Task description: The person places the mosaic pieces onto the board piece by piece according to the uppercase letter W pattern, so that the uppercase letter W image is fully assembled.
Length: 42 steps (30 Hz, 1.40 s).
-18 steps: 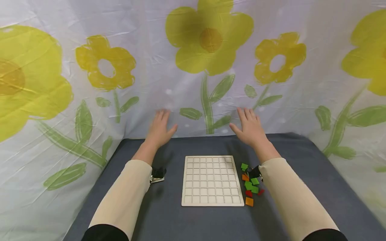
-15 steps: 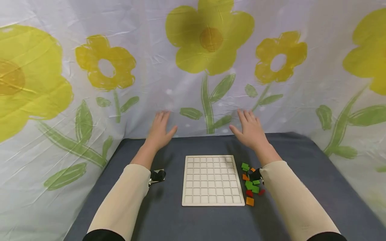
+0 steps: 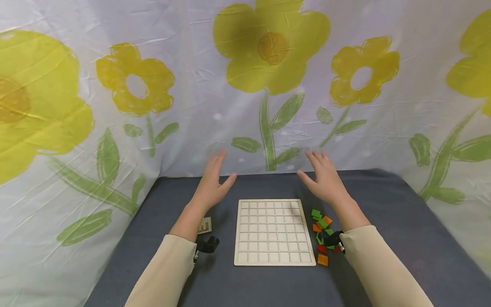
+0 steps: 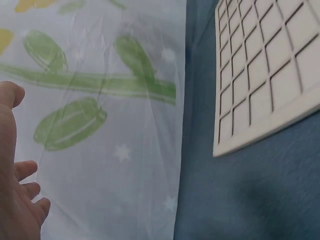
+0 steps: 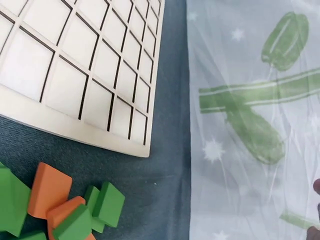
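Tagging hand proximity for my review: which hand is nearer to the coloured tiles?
Right. The right hand hovers beyond the coloured tiles, on the same side of the gridded board; the left hand is off the board's opposite side.

- Pale gridded board [image 3: 274, 232]: lying flat, between the left grip [image 3: 212, 183] and right grip [image 3: 324, 181] but nearer the person.
- Green, orange and red tiles [image 3: 322, 223]: loosely heaped, some tilted, nearer the person than the right grip.
- Small patterned card [image 3: 205, 225]: partly hidden, below the left grip.
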Motion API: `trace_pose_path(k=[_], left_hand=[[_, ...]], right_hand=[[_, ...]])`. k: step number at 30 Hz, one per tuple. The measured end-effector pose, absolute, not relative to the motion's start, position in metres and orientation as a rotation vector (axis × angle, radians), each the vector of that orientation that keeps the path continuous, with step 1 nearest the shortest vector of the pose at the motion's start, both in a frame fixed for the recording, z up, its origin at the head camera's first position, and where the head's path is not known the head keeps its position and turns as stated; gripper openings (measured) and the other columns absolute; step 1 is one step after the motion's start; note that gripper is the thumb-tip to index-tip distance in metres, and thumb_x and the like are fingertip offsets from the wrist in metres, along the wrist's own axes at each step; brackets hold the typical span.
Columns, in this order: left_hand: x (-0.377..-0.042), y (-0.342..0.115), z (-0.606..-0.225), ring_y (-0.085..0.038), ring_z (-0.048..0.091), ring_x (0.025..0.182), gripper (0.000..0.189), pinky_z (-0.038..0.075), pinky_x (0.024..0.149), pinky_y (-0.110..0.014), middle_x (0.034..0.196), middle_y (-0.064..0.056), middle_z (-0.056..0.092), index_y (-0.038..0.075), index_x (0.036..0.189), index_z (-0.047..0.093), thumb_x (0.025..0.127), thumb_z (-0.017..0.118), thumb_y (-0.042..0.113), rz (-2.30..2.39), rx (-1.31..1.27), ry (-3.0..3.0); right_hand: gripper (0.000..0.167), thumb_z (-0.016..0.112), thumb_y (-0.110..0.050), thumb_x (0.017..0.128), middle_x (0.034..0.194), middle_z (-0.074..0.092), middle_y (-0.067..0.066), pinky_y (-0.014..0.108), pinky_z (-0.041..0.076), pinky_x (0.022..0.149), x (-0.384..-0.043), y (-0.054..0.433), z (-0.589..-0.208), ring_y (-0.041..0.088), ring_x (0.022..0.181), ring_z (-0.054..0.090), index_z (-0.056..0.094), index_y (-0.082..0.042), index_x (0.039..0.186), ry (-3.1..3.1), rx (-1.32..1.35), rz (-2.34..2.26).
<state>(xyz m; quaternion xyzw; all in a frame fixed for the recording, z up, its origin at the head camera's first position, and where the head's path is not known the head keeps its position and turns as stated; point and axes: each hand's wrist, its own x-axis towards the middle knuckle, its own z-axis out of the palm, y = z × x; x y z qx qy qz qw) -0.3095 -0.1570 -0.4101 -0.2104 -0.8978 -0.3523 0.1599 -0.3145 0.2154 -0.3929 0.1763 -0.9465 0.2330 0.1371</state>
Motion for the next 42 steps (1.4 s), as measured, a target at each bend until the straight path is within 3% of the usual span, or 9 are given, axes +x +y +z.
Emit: trace_pose_path(k=[4, 9, 20, 25, 28, 31, 34, 36, 42], left_hand=[[-0.299, -0.152, -0.418, -0.03, 0.009, 0.156, 0.077, 0.021, 0.119, -0.059, 0.17, -0.012, 0.014, 0.017, 0.166, 0.013, 0.106, 0.055, 0.04, -1.048, -0.617, -2.579], [-0.286, -0.149, -0.431, -0.029, 0.011, 0.156, 0.078, 0.023, 0.119, -0.058, 0.17, -0.007, 0.013, 0.02, 0.167, 0.011, 0.106, 0.054, 0.043, -1.057, -0.661, -2.607], [-0.26, -0.15, -0.466, -0.032, 0.029, 0.151, 0.076, 0.032, 0.114, -0.059, 0.165, -0.013, 0.028, 0.018, 0.166, 0.021, 0.104, 0.059, 0.043, -1.046, -0.663, -2.638], [-0.248, -0.156, -0.486, -0.033, 0.036, 0.147, 0.074, 0.035, 0.113, -0.058, 0.162, -0.013, 0.035, 0.018, 0.164, 0.026, 0.103, 0.062, 0.04, -1.033, -0.61, -2.669], [-0.244, -0.157, -0.497, -0.033, 0.049, 0.136, 0.072, 0.045, 0.105, -0.054, 0.157, -0.014, 0.043, 0.015, 0.163, 0.029, 0.103, 0.062, 0.037, -1.054, -0.619, -2.668], [-0.244, -0.156, -0.504, -0.026, 0.059, 0.11, 0.069, 0.053, 0.086, -0.042, 0.146, -0.015, 0.052, 0.012, 0.162, 0.032, 0.104, 0.063, 0.032, -1.062, -0.653, -2.664], [-0.245, -0.154, -0.509, -0.016, 0.052, 0.084, 0.067, 0.047, 0.069, -0.031, 0.132, -0.011, 0.058, 0.008, 0.16, 0.036, 0.103, 0.064, 0.029, -1.064, -0.664, -2.677], [-0.246, -0.153, -0.513, -0.012, 0.048, 0.075, 0.066, 0.043, 0.065, -0.028, 0.123, -0.007, 0.059, 0.006, 0.158, 0.038, 0.102, 0.065, 0.027, -1.07, -0.66, -2.69], [-0.25, -0.153, -0.525, -0.005, 0.042, 0.065, 0.059, 0.041, 0.06, -0.026, 0.109, 0.001, 0.058, 0.002, 0.152, 0.047, 0.101, 0.068, 0.022, -1.103, -0.668, -2.684]], right_hand=[[0.079, 0.055, -0.052, 0.104, 0.161, 0.032, 0.022, 0.067, 0.023, 0.114, -0.306, 0.217, -0.397, 0.045, 0.15, 0.02, 0.026, -0.01, 0.163, -2.767, 0.497, 0.744], [0.076, 0.053, -0.054, 0.104, 0.146, 0.051, 0.021, 0.063, 0.04, 0.102, -0.297, 0.222, -0.404, 0.044, 0.133, 0.047, 0.029, -0.012, 0.163, -2.785, 0.481, 0.834], [0.056, 0.057, -0.041, 0.106, 0.122, 0.064, 0.012, 0.053, 0.049, 0.09, -0.274, 0.239, -0.426, 0.03, 0.108, 0.06, 0.051, -0.008, 0.151, -2.835, 0.437, 1.027], [0.056, 0.056, -0.046, 0.105, 0.116, 0.064, 0.01, 0.042, 0.05, 0.073, -0.268, 0.248, -0.435, 0.023, 0.089, 0.059, 0.055, -0.009, 0.148, -2.859, 0.345, 1.123], [0.052, 0.057, -0.042, 0.106, 0.109, 0.064, 0.009, 0.039, 0.046, 0.065, -0.267, 0.253, -0.439, 0.023, 0.08, 0.055, 0.057, -0.009, 0.147, -2.866, 0.316, 1.149], [0.05, 0.058, -0.039, 0.106, 0.106, 0.063, 0.008, 0.038, 0.046, 0.063, -0.267, 0.256, -0.443, 0.023, 0.077, 0.054, 0.058, -0.008, 0.145, -2.867, 0.307, 1.145], [0.052, 0.058, -0.041, 0.105, 0.104, 0.063, 0.008, 0.038, 0.046, 0.063, -0.267, 0.258, -0.446, 0.022, 0.076, 0.054, 0.058, -0.007, 0.145, -2.881, 0.3, 1.134], [0.052, 0.059, -0.04, 0.105, 0.103, 0.063, 0.008, 0.038, 0.047, 0.063, -0.268, 0.26, -0.449, 0.022, 0.076, 0.054, 0.058, -0.005, 0.144, -2.895, 0.292, 1.136], [0.045, 0.063, -0.028, 0.104, 0.1, 0.063, 0.008, 0.037, 0.049, 0.067, -0.266, 0.266, -0.458, 0.022, 0.078, 0.059, 0.06, -0.002, 0.14, -2.968, 0.305, 1.127]])
